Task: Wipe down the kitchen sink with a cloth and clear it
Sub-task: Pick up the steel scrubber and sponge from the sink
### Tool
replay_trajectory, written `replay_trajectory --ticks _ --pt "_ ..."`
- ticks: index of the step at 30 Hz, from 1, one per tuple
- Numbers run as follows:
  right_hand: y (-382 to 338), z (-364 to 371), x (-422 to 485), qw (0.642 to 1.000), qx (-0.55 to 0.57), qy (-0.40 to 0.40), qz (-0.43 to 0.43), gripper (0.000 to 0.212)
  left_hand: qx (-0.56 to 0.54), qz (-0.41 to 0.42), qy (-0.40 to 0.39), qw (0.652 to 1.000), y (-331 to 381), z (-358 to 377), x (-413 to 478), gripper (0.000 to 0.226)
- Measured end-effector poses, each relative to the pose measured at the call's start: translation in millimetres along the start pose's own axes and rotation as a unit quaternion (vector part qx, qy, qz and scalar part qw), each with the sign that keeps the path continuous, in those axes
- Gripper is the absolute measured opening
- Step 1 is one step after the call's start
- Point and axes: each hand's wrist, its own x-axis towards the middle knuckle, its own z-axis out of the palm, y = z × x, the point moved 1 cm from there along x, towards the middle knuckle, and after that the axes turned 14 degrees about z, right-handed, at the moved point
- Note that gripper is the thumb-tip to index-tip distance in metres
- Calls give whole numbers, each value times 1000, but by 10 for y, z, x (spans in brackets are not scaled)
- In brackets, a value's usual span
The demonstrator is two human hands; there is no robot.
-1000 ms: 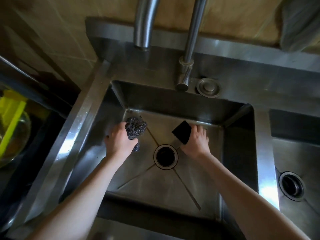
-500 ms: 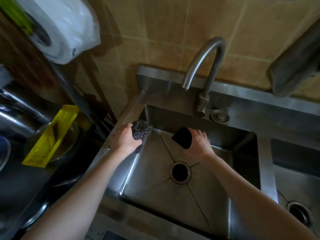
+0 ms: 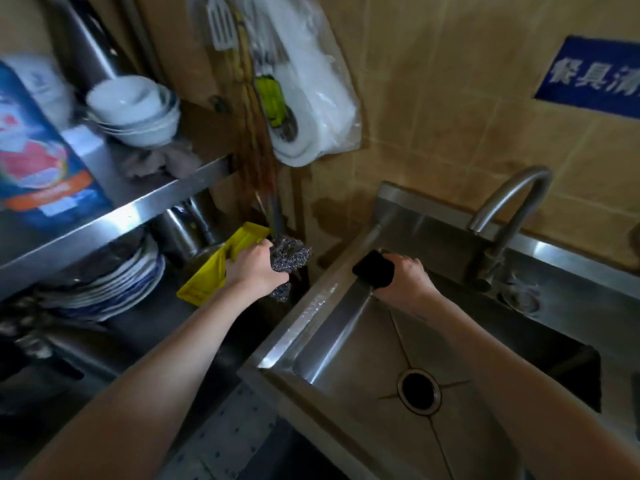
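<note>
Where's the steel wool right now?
Head view, left of the sink: the left hand grips the steel wool beside the yellow tray.

Glossy steel sink (image 3: 311,315); rough wire scourer (image 3: 289,258).

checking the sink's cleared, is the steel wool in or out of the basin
Out: the left hand grips the steel wool beyond the sink rim, beside the yellow tray.

The blue sign (image 3: 588,76) runs off the right edge, its white characters blurred (the last one cut through). The left hand (image 3: 254,268) hides part of the yellow tray (image 3: 207,278), its fingertips lost behind the scourer (image 3: 291,256); the right hand (image 3: 405,280) covers part of the black cloth (image 3: 372,271).
</note>
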Motion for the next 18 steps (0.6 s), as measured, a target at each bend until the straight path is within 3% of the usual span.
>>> replay_trajectory --ticks 5,11,18 --pt "-685 -52 -11 996 -42 -7 -76 38 19 -38 39 998 -497 -558 -262 65" --pt "-1461 -26 -85 994 -36 -53 -88 77 58 -104 84 989 -1014 -1174 -668 66" --pt "-2407 162 -243 981 -27 -94 -167 68 48 -181 102 977 -1615 -1788 -1260 42"
